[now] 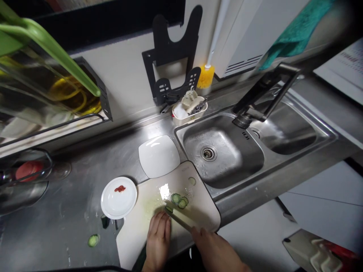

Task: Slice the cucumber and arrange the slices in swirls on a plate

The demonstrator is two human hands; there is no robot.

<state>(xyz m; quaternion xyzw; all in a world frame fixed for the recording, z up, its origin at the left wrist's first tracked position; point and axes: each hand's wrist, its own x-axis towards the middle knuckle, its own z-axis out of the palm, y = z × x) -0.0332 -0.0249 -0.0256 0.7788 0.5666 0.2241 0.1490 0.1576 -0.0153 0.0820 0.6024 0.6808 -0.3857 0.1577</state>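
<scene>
My left hand [158,238] is closed over a cucumber [140,261], whose dark green body shows below the palm. In my right hand [214,249] is a kitchen knife [181,221], its handle hidden by the fingers. The blade sits right at the cucumber's cut end, close to my left fingertips. Under both hands lies a pale cutting board [133,226], wet in places. Several thin cucumber slices [182,203] rest on it just beyond the blade, and a lone slice [192,181] lies near its far right corner.
A square white plate [159,156] touches the board's far edge. Left of the board stand a round white plate [119,202] with red paste and cucumber end pieces [93,240]. A steel sink [224,151] with a black faucet [255,98] is at right. Bottles [73,90] fill the upper-left rack.
</scene>
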